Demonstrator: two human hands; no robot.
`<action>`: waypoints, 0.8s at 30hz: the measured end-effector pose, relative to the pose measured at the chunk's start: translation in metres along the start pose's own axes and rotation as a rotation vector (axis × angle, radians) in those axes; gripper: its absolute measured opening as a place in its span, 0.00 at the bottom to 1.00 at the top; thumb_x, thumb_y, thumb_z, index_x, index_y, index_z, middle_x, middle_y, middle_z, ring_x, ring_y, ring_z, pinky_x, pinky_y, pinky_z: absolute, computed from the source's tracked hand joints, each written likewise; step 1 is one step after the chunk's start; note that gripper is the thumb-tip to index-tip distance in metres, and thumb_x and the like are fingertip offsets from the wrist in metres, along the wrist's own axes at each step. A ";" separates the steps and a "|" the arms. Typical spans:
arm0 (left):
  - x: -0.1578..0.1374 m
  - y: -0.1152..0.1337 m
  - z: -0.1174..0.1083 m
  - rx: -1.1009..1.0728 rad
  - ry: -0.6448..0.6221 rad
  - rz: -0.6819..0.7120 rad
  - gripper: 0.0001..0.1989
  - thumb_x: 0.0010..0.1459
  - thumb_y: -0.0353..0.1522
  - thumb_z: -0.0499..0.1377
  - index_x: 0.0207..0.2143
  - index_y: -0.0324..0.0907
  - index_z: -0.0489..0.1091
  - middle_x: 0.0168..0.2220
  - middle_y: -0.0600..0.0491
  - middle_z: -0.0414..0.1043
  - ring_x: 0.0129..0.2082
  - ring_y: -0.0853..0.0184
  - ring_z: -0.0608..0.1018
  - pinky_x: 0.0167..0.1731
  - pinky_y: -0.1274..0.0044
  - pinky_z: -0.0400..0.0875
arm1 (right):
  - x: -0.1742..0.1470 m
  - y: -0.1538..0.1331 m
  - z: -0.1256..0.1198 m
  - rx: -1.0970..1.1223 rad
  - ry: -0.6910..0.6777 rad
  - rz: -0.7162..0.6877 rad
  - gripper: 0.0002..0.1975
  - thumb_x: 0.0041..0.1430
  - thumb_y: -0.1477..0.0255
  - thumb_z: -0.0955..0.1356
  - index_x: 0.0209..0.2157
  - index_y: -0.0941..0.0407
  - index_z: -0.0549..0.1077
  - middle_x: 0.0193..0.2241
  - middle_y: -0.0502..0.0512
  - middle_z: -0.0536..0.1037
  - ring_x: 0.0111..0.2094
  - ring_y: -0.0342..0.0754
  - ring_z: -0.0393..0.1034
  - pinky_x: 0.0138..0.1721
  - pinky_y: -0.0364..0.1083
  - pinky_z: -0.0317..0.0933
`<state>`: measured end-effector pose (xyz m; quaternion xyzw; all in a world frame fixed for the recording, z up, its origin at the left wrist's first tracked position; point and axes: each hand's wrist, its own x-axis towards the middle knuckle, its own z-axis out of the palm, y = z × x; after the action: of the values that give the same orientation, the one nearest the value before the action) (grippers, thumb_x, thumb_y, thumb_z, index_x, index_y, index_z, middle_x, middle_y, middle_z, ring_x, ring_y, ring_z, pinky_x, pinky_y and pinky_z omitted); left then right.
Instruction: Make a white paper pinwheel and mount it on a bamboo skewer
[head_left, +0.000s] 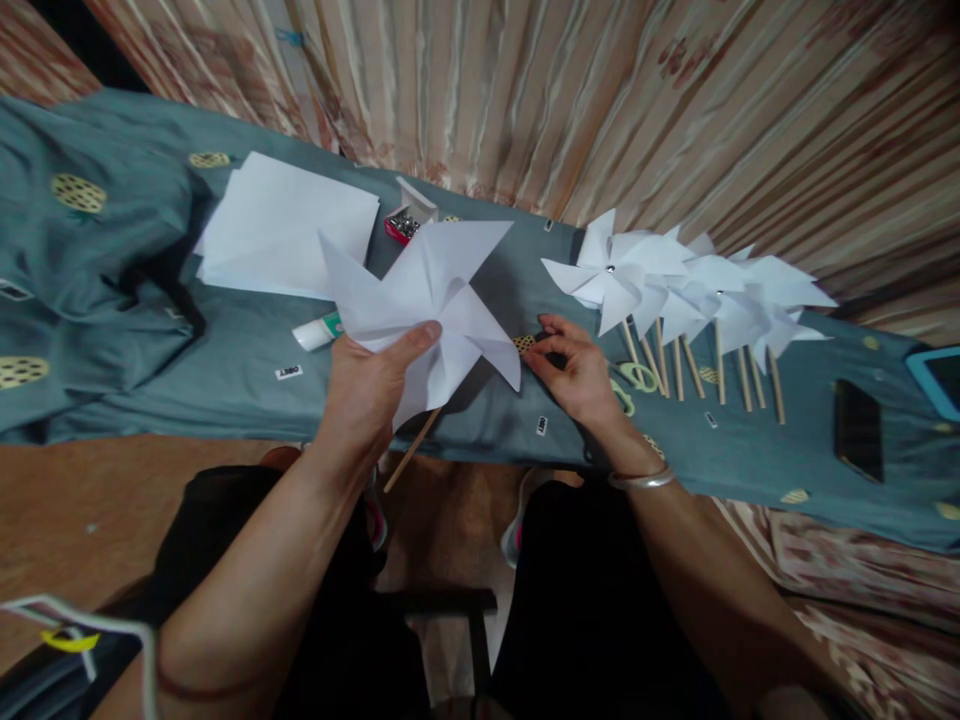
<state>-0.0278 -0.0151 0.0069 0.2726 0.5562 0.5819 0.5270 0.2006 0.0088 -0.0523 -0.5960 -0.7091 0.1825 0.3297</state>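
A white paper pinwheel (465, 320) is gripped in my left hand (367, 390), the thumb pressing on its middle and the other fingers hidden behind the paper. Below the blades a thin wooden stick (412, 452) slants down past the table edge. My right hand (574, 375) hovers just right of the lowest right blade, its fingers bent and loosely apart, with nothing visible in them. Beneath its wrist side lie pale green scissors (636, 377). A row of pinwheels on sticks (660, 280) overlaps on the cloth to the right.
Left of the pinwheel lies a stack of white paper (289, 225). An open red box of small metal pins (403, 222) stands behind, and a white and green tube (315, 330) rests nearby. A dark phone (859, 430) and a blue-edged device (937, 375) occupy the right end. Pleated curtains (480, 90) hang behind.
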 end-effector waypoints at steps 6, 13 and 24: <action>0.001 -0.001 0.000 -0.013 -0.003 0.006 0.13 0.41 0.34 0.71 0.31 0.41 0.77 0.40 0.48 0.82 0.42 0.54 0.82 0.44 0.67 0.77 | 0.007 0.008 -0.001 0.095 -0.009 0.106 0.04 0.48 0.72 0.73 0.29 0.54 0.79 0.52 0.59 0.75 0.53 0.56 0.71 0.57 0.59 0.61; 0.000 0.000 0.000 -0.010 -0.007 -0.007 0.14 0.40 0.34 0.71 0.31 0.42 0.77 0.40 0.47 0.82 0.44 0.53 0.81 0.45 0.65 0.77 | 0.013 0.015 -0.004 0.115 -0.009 0.128 0.04 0.47 0.71 0.73 0.29 0.55 0.78 0.51 0.61 0.76 0.52 0.57 0.71 0.49 0.57 0.66; 0.001 -0.003 0.001 -0.024 -0.005 0.002 0.12 0.40 0.33 0.71 0.31 0.42 0.78 0.38 0.50 0.82 0.40 0.56 0.82 0.45 0.67 0.77 | -0.002 -0.015 -0.016 -0.200 -0.019 -0.019 0.10 0.61 0.67 0.66 0.38 0.53 0.79 0.34 0.55 0.82 0.36 0.55 0.75 0.42 0.54 0.68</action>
<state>-0.0267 -0.0139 0.0042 0.2683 0.5476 0.5885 0.5309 0.2010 0.0015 -0.0320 -0.6173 -0.7324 0.1133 0.2638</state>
